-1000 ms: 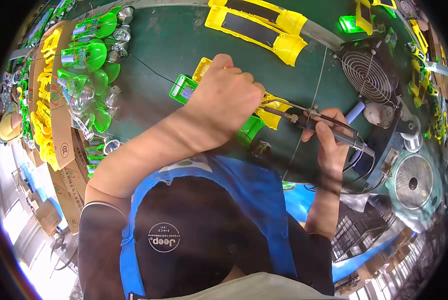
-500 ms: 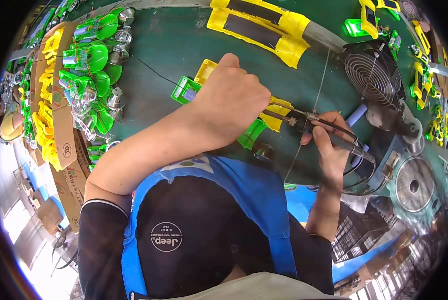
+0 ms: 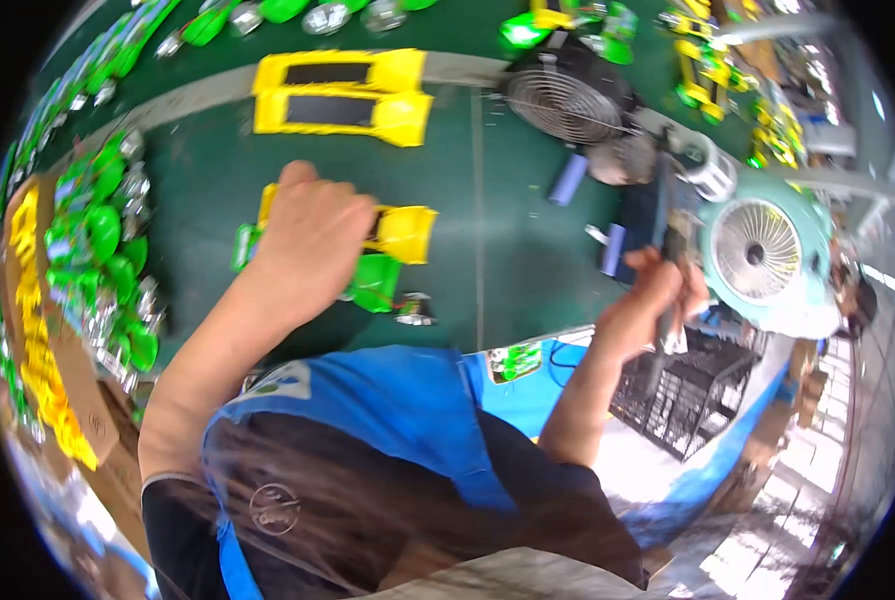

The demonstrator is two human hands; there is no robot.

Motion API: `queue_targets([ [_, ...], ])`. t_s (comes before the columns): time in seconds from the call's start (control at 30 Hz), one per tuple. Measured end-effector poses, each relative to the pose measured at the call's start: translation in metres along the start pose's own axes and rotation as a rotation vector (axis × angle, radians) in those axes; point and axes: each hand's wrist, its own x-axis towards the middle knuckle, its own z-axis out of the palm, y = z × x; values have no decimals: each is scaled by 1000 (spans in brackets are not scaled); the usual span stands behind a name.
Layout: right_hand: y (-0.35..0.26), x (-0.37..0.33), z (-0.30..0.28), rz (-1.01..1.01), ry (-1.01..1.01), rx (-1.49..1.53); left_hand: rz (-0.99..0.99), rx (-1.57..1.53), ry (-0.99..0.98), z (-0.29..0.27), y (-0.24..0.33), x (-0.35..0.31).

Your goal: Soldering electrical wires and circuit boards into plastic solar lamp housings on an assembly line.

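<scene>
My left hand (image 3: 313,240) is closed, knuckles up, over a yellow plastic housing (image 3: 408,235) and a green lamp shell (image 3: 376,283). Its fingertips are hidden beneath it, so what they grip cannot be seen. A small silvery lamp reflector (image 3: 415,308) lies by the green shell. Off to the right, my right hand (image 3: 658,295) is wrapped round the handle of a soldering iron (image 3: 676,240), held upright beside a dark blue box (image 3: 648,215). Motion blur smears the iron, and its tip is not distinct.
Two yellow housings (image 3: 343,112) with dark panels lie at the far side of the green bench. Beyond the box stand a black fan (image 3: 568,100) and a pale green fan (image 3: 758,250). Green lamp assemblies (image 3: 103,240) crowd the left, beside a carton of yellow parts (image 3: 43,340).
My right hand has carried the soldering iron away from the housing, rightward to the blue box. My left hand stays closed over the housing. The whole view has swung to the right.
</scene>
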Motion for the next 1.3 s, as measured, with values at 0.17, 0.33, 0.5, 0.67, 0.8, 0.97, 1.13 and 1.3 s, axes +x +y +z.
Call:
queue_targets([
  [0.17,-2,6,-5,-10,-70,-322,-21,-8,-17,1,-2,2],
  [0.33,-11,3,-6,3,-115,-436,-79,-11,-102,0,-3,2],
  [0.5,7,-5,-13,-192,-35,-103,-81,-17,-101,-3,-4,-1],
  [0.67,-14,-42,37,-136,-471,102,-49,23,-109,1,-4,7],
  [0.8,-2,-72,78,-164,-723,239,-87,48,-152,0,1,9],
  [0.97,0,-84,89,-208,-792,242,-102,66,-175,-2,-1,5],
  [1.13,3,-89,88,-106,-755,292,-82,58,-167,-3,-1,6],
  [1.3,3,-89,91,-164,-755,266,-53,-10,-5,2,-3,0],
])
